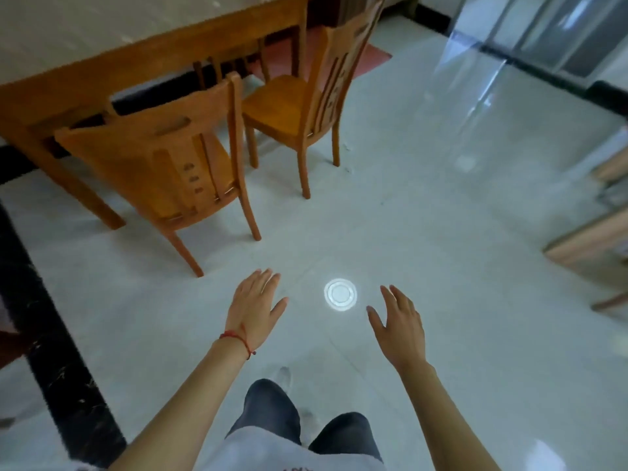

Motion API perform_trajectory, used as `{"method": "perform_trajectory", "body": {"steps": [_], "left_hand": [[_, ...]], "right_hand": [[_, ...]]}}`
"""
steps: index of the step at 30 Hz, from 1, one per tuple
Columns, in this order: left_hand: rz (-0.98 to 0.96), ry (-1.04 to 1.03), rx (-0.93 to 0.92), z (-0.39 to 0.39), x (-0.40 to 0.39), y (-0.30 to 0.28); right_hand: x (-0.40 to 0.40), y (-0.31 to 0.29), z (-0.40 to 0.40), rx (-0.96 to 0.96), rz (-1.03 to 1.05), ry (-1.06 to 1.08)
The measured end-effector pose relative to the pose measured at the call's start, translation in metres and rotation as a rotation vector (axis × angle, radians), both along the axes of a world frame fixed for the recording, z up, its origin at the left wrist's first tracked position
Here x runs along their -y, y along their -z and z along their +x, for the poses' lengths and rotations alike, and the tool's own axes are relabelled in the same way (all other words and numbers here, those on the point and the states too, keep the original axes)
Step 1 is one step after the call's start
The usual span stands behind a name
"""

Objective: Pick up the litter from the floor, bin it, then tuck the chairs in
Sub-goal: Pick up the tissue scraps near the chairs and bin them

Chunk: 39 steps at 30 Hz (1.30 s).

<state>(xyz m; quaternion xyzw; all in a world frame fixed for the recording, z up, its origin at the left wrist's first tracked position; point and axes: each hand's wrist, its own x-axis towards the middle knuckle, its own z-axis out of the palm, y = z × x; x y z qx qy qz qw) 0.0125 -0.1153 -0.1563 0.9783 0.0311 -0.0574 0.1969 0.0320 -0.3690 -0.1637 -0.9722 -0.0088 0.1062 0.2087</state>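
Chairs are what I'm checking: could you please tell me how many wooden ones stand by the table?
2: the near chair by the table's corner, and the far chair beyond it. Furniture at the right edge is cut off; others may be hidden.

Both hands out, fingers straight

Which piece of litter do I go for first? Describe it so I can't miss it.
Start at the wooden dining table with two wooden chairs pulled out. On the pale tiled floor in front, between the open left hand and right hand, lies a round clear plastic lid, ringed.
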Motion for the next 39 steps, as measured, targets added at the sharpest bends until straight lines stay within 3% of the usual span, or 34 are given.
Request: {"method": "perform_trajectory", "body": {"steps": [11,21,29,39], "left_hand": [[0.006,0.395,0.056,0.118,0.019,0.009],[0.003,0.588,-0.007,0.195,0.083,0.023],[0.036,0.633,-0.027,0.292,0.172,0.028],[0.032,0.603,0.008,0.424,0.315,0.011]], "right_hand": [[0.013,0.006,0.007,0.015,-0.015,0.425],[0.055,0.015,0.04,0.049,-0.025,0.602],[0.142,0.022,0.125,0.056,-0.001,0.656],[0.279,0.005,0.277,0.085,0.011,0.547]]}}
